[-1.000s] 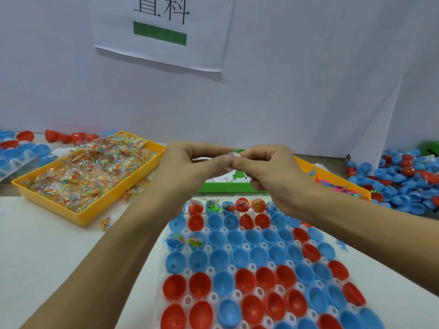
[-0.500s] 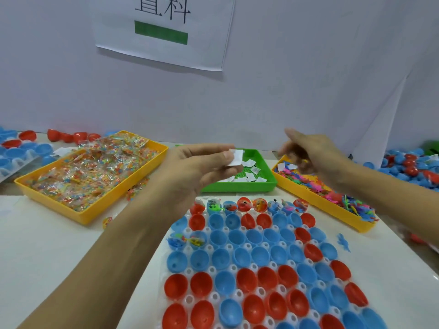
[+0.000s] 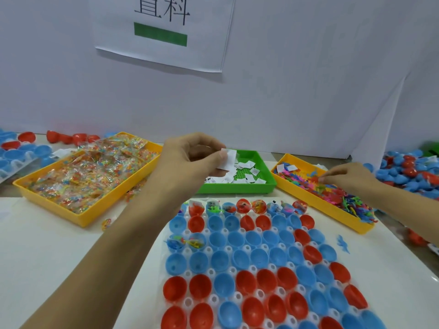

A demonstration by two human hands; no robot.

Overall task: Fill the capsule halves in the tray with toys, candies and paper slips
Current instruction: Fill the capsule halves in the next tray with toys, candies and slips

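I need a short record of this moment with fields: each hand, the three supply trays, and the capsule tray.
left hand: pinches paper slips
right hand: reaches into toy tray, fingers on toys
candy tray: yellow, left
slip tray: green, middle
capsule tray: far row filled, most halves empty

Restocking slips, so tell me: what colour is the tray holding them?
Green tray, clearest in the head view, its only view.

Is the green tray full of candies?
No, the green tray holds small white paper slips, while the wrapped candies fill the yellow tray on the left.
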